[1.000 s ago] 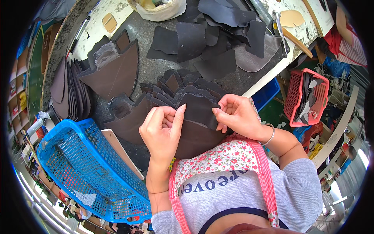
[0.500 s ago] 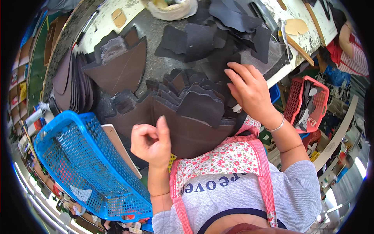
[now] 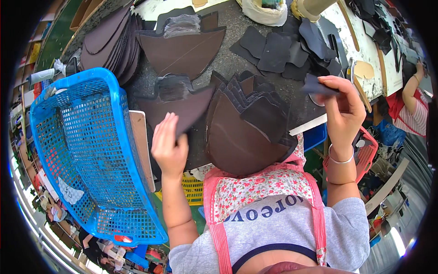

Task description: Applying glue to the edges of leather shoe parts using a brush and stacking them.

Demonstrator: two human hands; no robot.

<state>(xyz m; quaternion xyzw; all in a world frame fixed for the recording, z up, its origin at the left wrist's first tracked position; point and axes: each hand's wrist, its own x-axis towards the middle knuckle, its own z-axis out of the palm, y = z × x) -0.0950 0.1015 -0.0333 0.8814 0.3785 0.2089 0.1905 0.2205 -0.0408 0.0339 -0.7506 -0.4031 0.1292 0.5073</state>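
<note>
My right hand [image 3: 344,107] is raised at the right, pinching a small, blurred dark piece of leather [image 3: 319,86] between thumb and fingers. My left hand [image 3: 169,148] reaches to the lower edge of a dark brown leather piece [image 3: 182,109]. Its fingers are stretched out, with the thumb apart, and whether they press on the piece is unclear. That piece has a grey, glue-like patch [image 3: 173,89] on its upper tab. A similar brown piece [image 3: 182,50] lies beyond it. In front of me, a fanned stack of brown pieces [image 3: 242,137] carries a black flap [image 3: 267,116] on top.
A large blue basket [image 3: 123,150] stands at the left, near a row of overlapping brown pieces [image 3: 102,43]. Black offcuts [image 3: 276,50] lie at the far right of the table, below a white-rimmed tub [image 3: 264,16]. A red basket [image 3: 365,155] and another person [image 3: 413,102] are farther right.
My right hand has moved right and up from the table and now holds a small dark piece. My left hand has opened and shifted up to the brown piece. The view has shifted.
</note>
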